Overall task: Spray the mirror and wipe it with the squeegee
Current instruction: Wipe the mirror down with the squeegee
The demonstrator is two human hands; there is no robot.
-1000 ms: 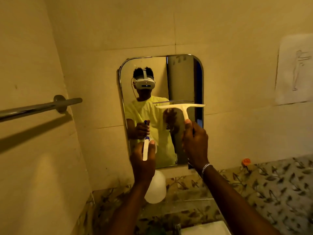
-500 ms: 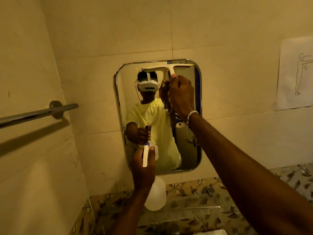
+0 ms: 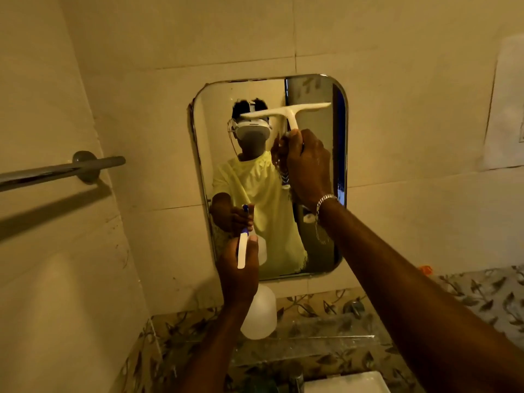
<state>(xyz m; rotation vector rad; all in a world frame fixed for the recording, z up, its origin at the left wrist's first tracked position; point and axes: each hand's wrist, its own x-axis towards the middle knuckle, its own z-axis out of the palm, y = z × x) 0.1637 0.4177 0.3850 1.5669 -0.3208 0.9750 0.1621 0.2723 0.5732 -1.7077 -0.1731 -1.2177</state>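
A rounded rectangular mirror [image 3: 218, 137] hangs on the tiled wall straight ahead. My right hand [image 3: 307, 165] grips the handle of a cream T-shaped squeegee [image 3: 286, 112], whose blade lies across the upper part of the glass, slightly tilted. My left hand [image 3: 239, 275] holds a white spray bottle [image 3: 259, 316] by its blue and white trigger head, low in front of the mirror's bottom edge. The bottle's body hangs below my fist. The mirror reflects a person in a yellow shirt with a headset.
A metal towel bar [image 3: 56, 170] juts from the left wall. Below the mirror runs a glass shelf [image 3: 326, 338] against leaf-patterned tiles. A white basin edge [image 3: 346, 382] shows at the bottom. A paper sheet [image 3: 507, 109] is stuck to the wall at right, above a small orange object [image 3: 425, 270].
My right hand rose with the squeegee to the mirror's top edge, then drew it a little way down the glass. My left hand with the spray bottle stayed put.
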